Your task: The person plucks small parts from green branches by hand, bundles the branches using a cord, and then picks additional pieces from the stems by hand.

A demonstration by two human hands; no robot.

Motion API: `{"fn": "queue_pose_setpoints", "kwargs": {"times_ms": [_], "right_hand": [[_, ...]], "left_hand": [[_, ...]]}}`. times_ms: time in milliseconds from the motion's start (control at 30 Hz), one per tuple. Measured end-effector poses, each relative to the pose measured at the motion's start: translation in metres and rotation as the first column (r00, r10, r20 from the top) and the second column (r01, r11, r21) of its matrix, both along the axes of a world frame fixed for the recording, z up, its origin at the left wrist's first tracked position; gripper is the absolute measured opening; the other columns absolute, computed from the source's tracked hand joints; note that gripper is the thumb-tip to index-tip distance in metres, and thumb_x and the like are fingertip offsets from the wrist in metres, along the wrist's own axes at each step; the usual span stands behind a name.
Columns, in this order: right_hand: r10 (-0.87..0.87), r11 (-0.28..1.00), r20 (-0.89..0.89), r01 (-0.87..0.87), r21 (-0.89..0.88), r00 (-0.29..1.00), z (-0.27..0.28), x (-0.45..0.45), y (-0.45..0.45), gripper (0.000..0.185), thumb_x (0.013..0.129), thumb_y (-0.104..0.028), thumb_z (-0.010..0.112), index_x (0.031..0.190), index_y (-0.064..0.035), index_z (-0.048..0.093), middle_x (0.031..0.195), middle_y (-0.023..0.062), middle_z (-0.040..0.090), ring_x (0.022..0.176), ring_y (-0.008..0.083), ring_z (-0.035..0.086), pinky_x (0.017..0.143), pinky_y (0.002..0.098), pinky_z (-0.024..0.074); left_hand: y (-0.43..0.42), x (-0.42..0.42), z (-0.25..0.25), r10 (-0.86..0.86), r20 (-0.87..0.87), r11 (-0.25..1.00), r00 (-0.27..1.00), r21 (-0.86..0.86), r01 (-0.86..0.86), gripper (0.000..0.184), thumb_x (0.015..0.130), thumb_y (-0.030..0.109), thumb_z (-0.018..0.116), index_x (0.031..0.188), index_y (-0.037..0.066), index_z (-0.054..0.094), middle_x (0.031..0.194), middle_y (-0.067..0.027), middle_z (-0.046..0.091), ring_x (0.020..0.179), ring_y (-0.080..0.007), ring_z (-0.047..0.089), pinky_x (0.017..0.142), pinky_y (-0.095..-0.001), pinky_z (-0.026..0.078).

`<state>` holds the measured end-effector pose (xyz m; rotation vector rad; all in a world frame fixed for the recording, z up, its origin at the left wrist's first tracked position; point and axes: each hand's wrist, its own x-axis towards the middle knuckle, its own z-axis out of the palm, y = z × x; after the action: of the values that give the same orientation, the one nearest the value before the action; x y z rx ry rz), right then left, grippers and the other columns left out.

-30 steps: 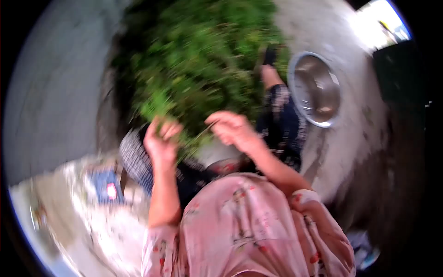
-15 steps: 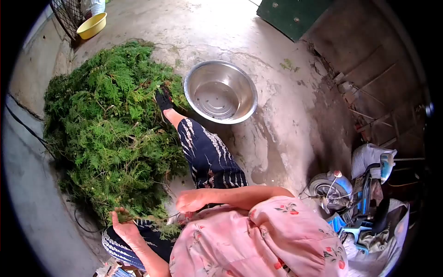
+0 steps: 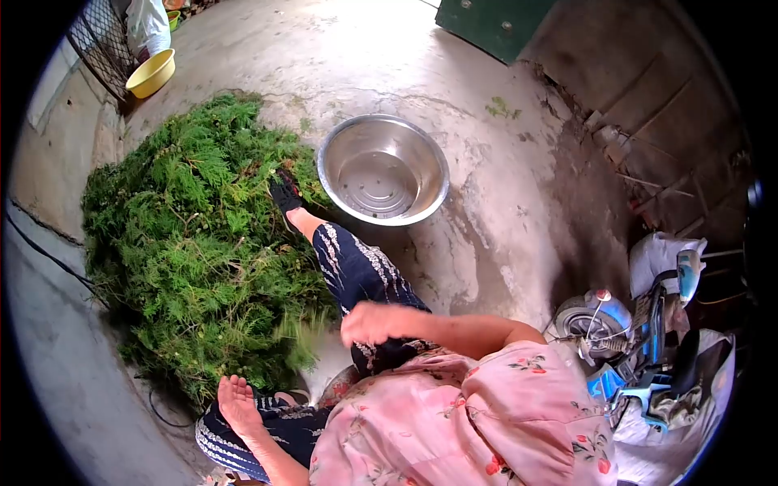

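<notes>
A large heap of green conifer branches (image 3: pixel 194 243) lies on the left, beside the outstretched leg in dark patterned trousers. My right hand (image 3: pixel 374 324) is closed above that leg. A motion-smeared conifer sprig (image 3: pixel 300 338) reaches left from it over the heap's edge; its stem is blurred where it meets the fingers. Palm up over the other knee, my left hand (image 3: pixel 237 402) is open with slightly curled fingers and holds nothing. Between the legs shows a metal container (image 3: pixel 339 385), mostly hidden by the pink flowered top.
A steel basin (image 3: pixel 440 182) with dark bits inside stands ahead. A yellow basin (image 3: pixel 151 74) sits far left near a mesh frame. To the right are a blue scooter (image 3: pixel 604 324) and sacks. A grey wall (image 3: pixel 49 324) borders the heap.
My right hand has lifted forward and right, and the sprig swung up with it, away from my left hand. My left hand has shifted slightly right and down, off the sprig.
</notes>
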<state>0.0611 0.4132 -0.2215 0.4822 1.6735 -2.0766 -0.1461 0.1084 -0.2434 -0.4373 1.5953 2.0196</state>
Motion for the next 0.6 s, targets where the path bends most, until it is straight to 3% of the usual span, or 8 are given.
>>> {"fn": "queue_pose_setpoints", "kwargs": {"times_ms": [100,133,200,300,400,467,533,600], "right_hand": [[-0.284,0.776,-0.612,0.552,0.306,0.738,0.061,0.021,0.084,0.016,0.075,-0.016,0.055,0.083,-0.0044,0.063,0.069,0.0025,0.055,0.052,0.0096,0.050,0.043,0.0209,0.0371],[-0.789,0.613,-0.269,0.670,-0.419,0.553,0.031,0.041,0.128,0.021,0.077,-0.016,0.052,0.091,-0.0028,0.061,0.066,0.0022,0.053,0.052,0.0119,0.048,0.043,0.0227,0.0369],[-0.946,0.137,-0.317,0.974,-0.182,0.074,0.060,0.059,0.208,0.016,0.086,-0.022,0.051,0.082,-0.0078,0.055,0.059,0.0008,0.046,0.042,0.0111,0.039,0.037,0.0251,0.0310],[-0.915,-0.152,-0.359,0.981,-0.122,-0.186,0.097,0.081,0.239,0.014,0.084,-0.021,0.052,0.075,-0.0103,0.051,0.058,0.0006,0.046,0.039,0.0107,0.037,0.035,0.0255,0.0302],[-0.929,-0.080,-0.365,0.997,0.019,-0.068,0.067,0.061,0.216,0.014,0.082,-0.022,0.054,0.084,-0.0080,0.054,0.059,0.0001,0.046,0.040,0.0100,0.039,0.036,0.0243,0.0317],[-0.920,0.126,-0.370,0.991,0.040,0.132,0.046,0.030,0.172,0.021,0.079,-0.020,0.058,0.094,-0.0058,0.055,0.059,-0.0003,0.047,0.044,0.0097,0.043,0.038,0.0235,0.0338],[-0.939,0.269,-0.292,0.918,-0.291,0.182,0.026,0.001,0.123,0.026,0.073,-0.006,0.058,0.098,0.0004,0.055,0.072,0.0062,0.053,0.053,0.0132,0.052,0.048,0.0260,0.0471],[-0.929,0.370,-0.127,0.850,-0.375,0.348,0.007,-0.028,0.081,0.027,0.074,-0.003,0.058,0.100,0.0026,0.053,0.081,0.0108,0.055,0.063,0.0195,0.060,0.055,0.0305,0.0522]], "left_hand": [[0.001,0.002,0.001,-0.037,-0.006,0.998,0.999,-0.041,0.037,0.033,0.082,0.027,0.059,0.106,0.006,0.052,0.094,-0.0025,0.057,0.081,-0.0137,0.054,0.071,-0.0275,0.043],[0.001,0.002,0.001,-0.038,-0.007,0.998,0.999,-0.040,0.037,0.033,0.082,0.027,0.059,0.106,0.006,0.052,0.094,-0.0025,0.057,0.081,-0.0137,0.054,0.071,-0.0275,0.043],[0.000,0.002,0.001,-0.039,0.000,0.999,0.999,-0.037,0.039,0.034,0.082,0.025,0.059,0.109,0.006,0.051,0.094,-0.0028,0.057,0.082,-0.0140,0.054,0.071,-0.0274,0.044],[0.002,0.003,0.003,-0.028,-0.014,0.999,1.000,-0.029,0.028,0.034,0.082,0.023,0.058,0.111,0.006,0.051,0.093,-0.0029,0.058,0.080,-0.0141,0.055,0.071,-0.0268,0.044],[0.010,0.007,0.011,-0.035,-0.009,0.999,0.999,-0.037,0.034,0.033,0.083,0.022,0.058,0.110,0.006,0.051,0.092,-0.0035,0.058,0.079,-0.0140,0.055,0.070,-0.0261,0.044],[0.014,0.009,0.014,-0.052,0.001,0.998,0.999,-0.033,0.052,0.033,0.083,0.022,0.058,0.110,0.005,0.051,0.092,-0.0039,0.059,0.079,-0.0140,0.055,0.070,-0.0259,0.044],[0.011,0.010,0.012,-0.076,0.022,0.997,0.997,0.004,0.076,0.034,0.082,0.021,0.058,0.111,0.005,0.051,0.093,-0.0049,0.059,0.079,-0.0141,0.056,0.069,-0.0258,0.044],[0.010,0.011,0.010,-0.087,0.021,0.996,0.996,-0.009,0.087,0.037,0.082,0.022,0.059,0.113,0.003,0.050,0.095,-0.0073,0.058,0.080,-0.0155,0.056,0.071,-0.0260,0.044]]}}
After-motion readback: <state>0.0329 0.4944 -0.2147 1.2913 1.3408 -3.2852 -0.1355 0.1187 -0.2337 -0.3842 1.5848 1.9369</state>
